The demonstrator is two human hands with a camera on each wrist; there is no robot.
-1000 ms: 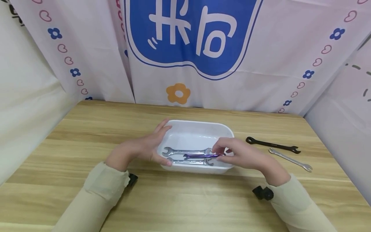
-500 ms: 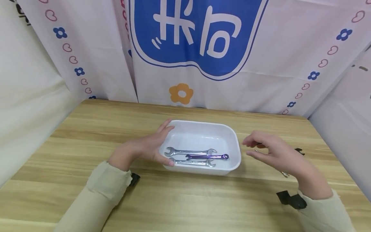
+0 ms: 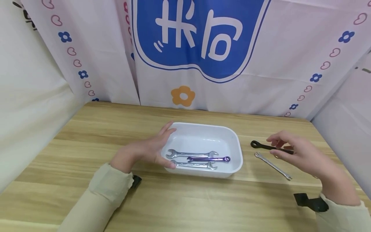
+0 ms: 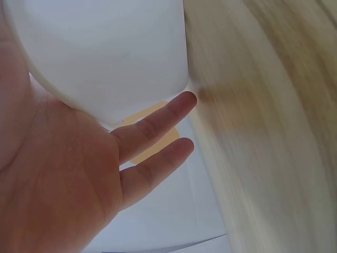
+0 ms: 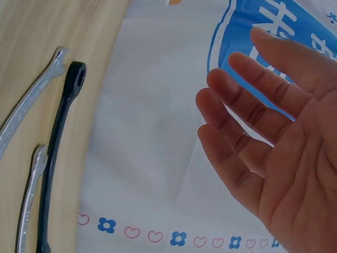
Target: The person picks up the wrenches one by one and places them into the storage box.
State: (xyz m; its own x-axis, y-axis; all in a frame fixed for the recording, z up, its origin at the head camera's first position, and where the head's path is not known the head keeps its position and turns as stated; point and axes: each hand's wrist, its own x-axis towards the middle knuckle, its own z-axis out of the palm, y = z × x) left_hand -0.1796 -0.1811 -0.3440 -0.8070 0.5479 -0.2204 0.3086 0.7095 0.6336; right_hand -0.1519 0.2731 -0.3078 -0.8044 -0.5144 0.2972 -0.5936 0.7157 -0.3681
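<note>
My left hand (image 3: 147, 149) spans the left end of a white plastic box (image 3: 238, 145), its thumb over the near rim. In the left wrist view, two of its fingers (image 4: 152, 126) lie straight beside the box wall (image 4: 116, 58). Inside the box, a purple combination wrench (image 3: 207, 159) lies across and between two silver open-end wrenches. My right hand (image 3: 301, 153) hovers with nothing in its grasp, its fingers loosely bent, over a black ratchet wrench (image 3: 262, 146). A silver wrench (image 3: 273, 166) lies nearer me; another silver wrench (image 5: 29, 197) shows in the right wrist view.
Wood-grain tabletop (image 3: 203, 203) surrounds the box. A printed white cloth (image 3: 290, 64) hangs along the table's back edge, and pale cloth walls (image 3: 34, 96) stand at both sides. Black wrist mounts (image 3: 311, 203) are on the sleeves.
My right hand has let go of the purple wrench in the box and moved right, over the wrenches on the table. The silver wrench there has shifted left. My left hand stays at the box.
</note>
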